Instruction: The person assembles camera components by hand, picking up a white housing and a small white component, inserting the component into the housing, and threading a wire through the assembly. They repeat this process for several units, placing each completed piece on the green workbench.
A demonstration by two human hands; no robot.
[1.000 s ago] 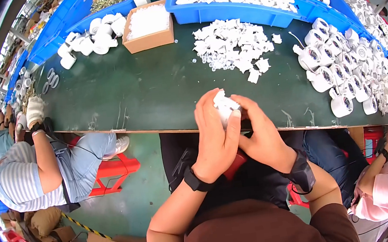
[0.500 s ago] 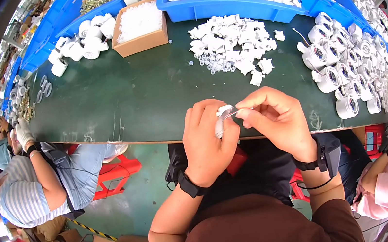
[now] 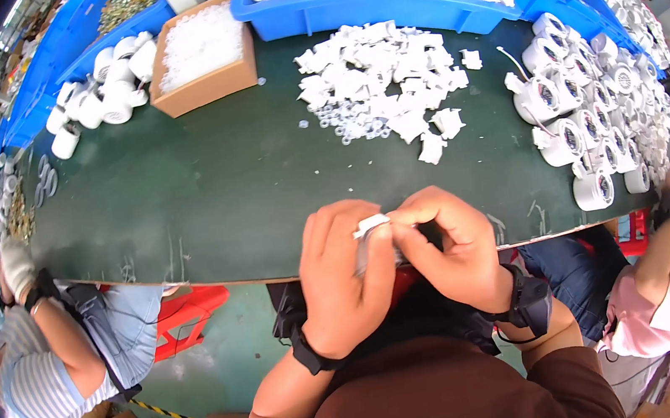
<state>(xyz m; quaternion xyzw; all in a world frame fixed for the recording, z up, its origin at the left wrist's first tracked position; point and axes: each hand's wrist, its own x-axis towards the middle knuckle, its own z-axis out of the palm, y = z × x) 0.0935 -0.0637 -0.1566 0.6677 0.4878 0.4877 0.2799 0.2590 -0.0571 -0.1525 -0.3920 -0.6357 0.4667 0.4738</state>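
One white part (image 3: 371, 224) is sitting centre-frame;
left grip (image 3: 338, 280) is cupping it, seemingly for steadiness; right grip (image 3: 461, 250) is pinching narrowly alongside, contents unclear.

Bright, even light — green table (image 3: 182, 204) visibly bowed, corners black — handheld white piece (image 3: 371, 224) slightly blurred.

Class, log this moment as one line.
left hand: holding white part | right hand: at its edge | white pieces: heaped on green table
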